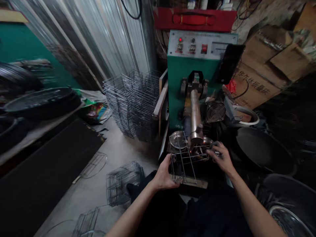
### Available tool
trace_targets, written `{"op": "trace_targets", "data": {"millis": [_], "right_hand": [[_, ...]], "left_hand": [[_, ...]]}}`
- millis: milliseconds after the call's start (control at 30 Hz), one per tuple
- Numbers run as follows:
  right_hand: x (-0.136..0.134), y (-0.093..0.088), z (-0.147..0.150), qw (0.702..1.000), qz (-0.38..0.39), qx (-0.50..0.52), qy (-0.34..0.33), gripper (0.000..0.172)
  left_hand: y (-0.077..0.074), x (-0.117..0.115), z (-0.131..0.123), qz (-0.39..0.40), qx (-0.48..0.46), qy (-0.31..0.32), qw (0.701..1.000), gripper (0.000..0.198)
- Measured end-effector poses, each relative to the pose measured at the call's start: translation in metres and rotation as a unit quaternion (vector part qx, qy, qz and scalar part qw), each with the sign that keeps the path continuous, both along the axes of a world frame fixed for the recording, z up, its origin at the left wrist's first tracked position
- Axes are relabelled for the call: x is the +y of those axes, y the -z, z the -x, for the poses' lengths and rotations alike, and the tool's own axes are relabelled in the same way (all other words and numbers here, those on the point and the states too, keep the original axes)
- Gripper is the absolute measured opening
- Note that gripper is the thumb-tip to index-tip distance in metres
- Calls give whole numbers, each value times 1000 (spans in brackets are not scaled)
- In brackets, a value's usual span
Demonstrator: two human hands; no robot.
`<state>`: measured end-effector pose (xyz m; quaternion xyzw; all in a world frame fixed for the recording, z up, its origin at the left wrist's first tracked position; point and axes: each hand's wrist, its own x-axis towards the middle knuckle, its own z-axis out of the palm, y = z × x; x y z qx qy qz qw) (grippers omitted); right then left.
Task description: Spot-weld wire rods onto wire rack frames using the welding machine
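Note:
My left hand (164,174) grips the left side of a wire rack (182,158), a small open grid of thin metal rods, in front of a green machine (177,79). The machine's thick metal cylinder (196,115) points down at the rack's far side, where a small orange glow shows. My right hand (221,156) is closed at the rack's right end, fingers pinched together. Something dark shows at those fingers, and what they hold is too small to make out. Behind the rack stands a shiny metal bowl (178,140).
Tall stacks of wire baskets (130,102) stand left of the machine. More wire racks (123,181) lie on the floor by my left arm. Dark round basins (264,149) are at the right, below a cardboard box (256,79). A black panel (49,171) lies at left.

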<state>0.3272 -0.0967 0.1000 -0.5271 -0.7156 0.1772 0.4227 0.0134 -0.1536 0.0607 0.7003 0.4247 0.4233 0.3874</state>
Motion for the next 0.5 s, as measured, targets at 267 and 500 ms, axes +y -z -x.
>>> {"op": "trace_targets", "data": {"millis": [267, 500], "right_hand": [[12, -2, 2, 1000, 4, -4, -2, 58], [22, -2, 0, 1000, 8, 5, -15, 56]], "left_hand": [[0, 14, 0, -31, 1, 7, 999, 94], [0, 23, 0, -39, 11, 4, 999, 91]]}}
